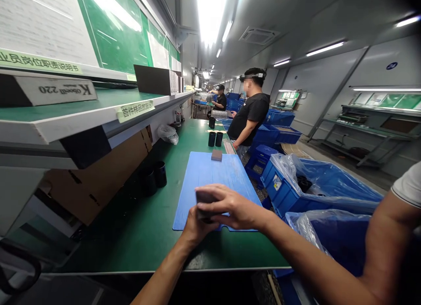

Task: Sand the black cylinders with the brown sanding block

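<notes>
Both my hands meet over the near edge of a blue mat (213, 173) on the green bench (144, 235). My right hand (230, 206) is curled over the top of a dark cylindrical part (204, 199). Below it, my left hand (196, 226) grips the same part from underneath; its fingers are mostly hidden. A small brown block (216, 155) lies at the far end of the mat.
Two black cylinders (155, 177) stand left of the mat near a cardboard box (98, 177). Two more cylinders (215, 139) stand further along. Blue bins lined with plastic bags (315, 186) sit at the right. A person in black (248, 116) stands at the bench beyond.
</notes>
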